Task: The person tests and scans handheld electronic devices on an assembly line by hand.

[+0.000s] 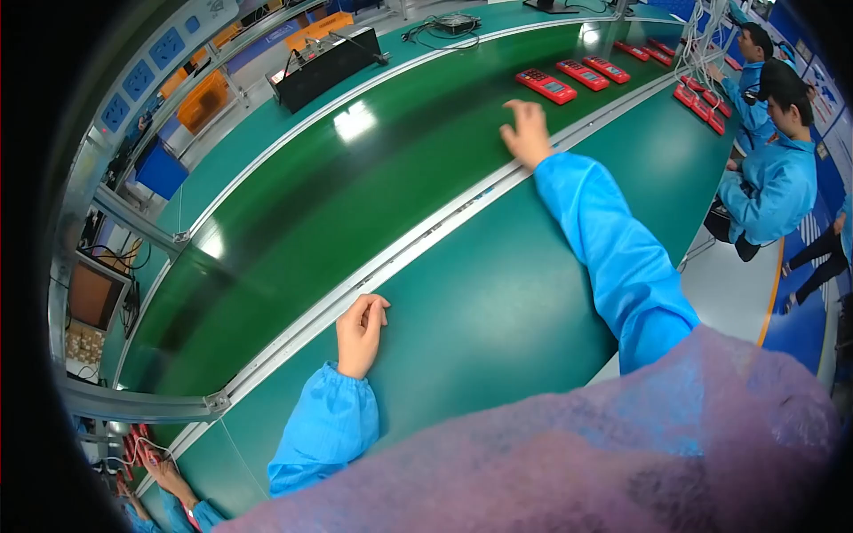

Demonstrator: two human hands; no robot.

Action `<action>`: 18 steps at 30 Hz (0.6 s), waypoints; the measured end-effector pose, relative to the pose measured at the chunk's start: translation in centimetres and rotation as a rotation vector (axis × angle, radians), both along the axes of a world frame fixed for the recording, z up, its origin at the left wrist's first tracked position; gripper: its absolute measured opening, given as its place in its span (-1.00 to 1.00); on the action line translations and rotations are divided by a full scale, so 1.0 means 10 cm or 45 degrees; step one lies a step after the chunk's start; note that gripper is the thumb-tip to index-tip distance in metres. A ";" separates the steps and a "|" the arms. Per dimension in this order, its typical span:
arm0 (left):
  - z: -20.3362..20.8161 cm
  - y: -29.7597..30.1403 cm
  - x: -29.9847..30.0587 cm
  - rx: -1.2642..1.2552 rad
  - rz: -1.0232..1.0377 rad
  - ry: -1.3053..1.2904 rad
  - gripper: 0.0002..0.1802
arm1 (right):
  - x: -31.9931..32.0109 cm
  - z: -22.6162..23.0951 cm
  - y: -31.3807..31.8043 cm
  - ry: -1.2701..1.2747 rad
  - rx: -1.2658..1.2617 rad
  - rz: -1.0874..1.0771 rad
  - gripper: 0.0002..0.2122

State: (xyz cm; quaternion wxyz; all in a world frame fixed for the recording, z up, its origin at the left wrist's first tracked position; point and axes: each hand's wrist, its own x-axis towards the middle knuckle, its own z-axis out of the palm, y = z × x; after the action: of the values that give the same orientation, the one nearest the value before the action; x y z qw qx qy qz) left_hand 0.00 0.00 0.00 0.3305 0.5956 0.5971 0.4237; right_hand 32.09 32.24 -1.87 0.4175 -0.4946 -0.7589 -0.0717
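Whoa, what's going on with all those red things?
Someone in blue sleeves has their right hand out over a green belt, near three red handheld devices but not touching them. Their left hand is loosely curled beside a metal rail. Neither hand visibly holds anything. More red devices lie farther right, near other people in blue.

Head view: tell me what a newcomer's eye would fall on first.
Probably the three bright red handheld devices grouped toward the upper right, vivid against the dark green belt. Next, the person's right hand, stretched out over the belt just short of them, in a bright blue sleeve. Then the left hand, loosely curled at the pale rail, left of centre.
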 end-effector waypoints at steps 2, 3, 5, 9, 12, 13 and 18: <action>0.00 -0.06 -0.05 -0.012 0.051 -0.110 -0.85 | 0.25 0.02 0.11 0.049 0.002 -0.324 -0.44; 0.01 -0.02 -0.04 -0.002 0.051 -0.098 -0.85 | 0.49 -0.01 0.27 0.013 -0.008 -0.496 -0.38; 0.09 -0.04 0.00 -0.015 0.111 -0.083 -0.83 | 0.64 0.03 0.45 -0.007 -0.156 -0.645 -0.24; 0.07 -0.11 -0.06 -0.021 0.239 -0.158 -0.82 | 0.71 0.07 0.72 -0.006 -0.458 -0.645 -0.08; 0.18 -0.06 0.09 0.041 0.253 -0.142 -0.83 | 0.85 -0.03 0.92 -0.140 -0.459 -0.700 -0.10; 0.20 -0.03 0.15 0.024 0.281 -0.094 -0.83 | 0.93 -0.07 0.97 -0.211 -0.300 -0.755 -0.13; 0.00 -0.17 -0.02 0.314 0.291 0.583 -0.69 | 0.01 0.24 0.20 -0.044 -0.223 -0.078 -0.31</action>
State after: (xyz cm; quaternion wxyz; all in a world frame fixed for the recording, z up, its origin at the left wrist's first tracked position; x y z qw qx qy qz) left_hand -0.21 -1.67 0.04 0.0620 0.6403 0.6634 0.3822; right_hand 32.20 34.21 0.49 0.3571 -0.5507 -0.7540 -0.0264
